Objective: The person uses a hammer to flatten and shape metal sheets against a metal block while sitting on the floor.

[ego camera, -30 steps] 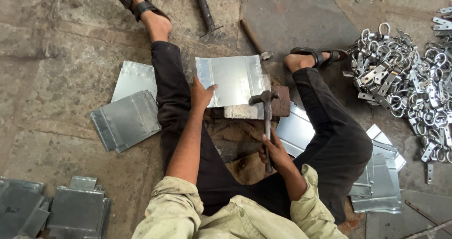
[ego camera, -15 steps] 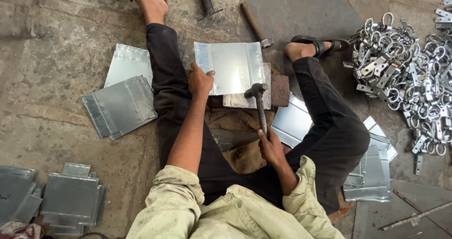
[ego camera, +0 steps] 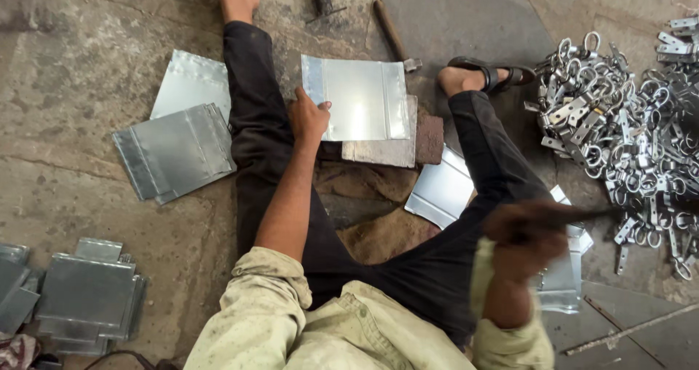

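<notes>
I sit on the ground with my legs spread. My left hand (ego camera: 308,115) holds the left edge of a shiny metal sheet (ego camera: 360,99) that lies on a flat block (ego camera: 408,148) between my legs. My right hand (ego camera: 526,240) is raised at the right, blurred by motion, gripping a hammer (ego camera: 575,215) whose handle points right; its head is hard to make out.
Folded metal sheets lie in piles at the left (ego camera: 175,151), lower left (ego camera: 84,297) and under my right leg (ego camera: 444,191). A heap of metal rings and clasps (ego camera: 626,122) fills the right side. Iron rods (ego camera: 393,31) lie at the top.
My right hand has swung the hammer up and to the right, away from the sheet. My left hand stays on the sheet's left edge.
</notes>
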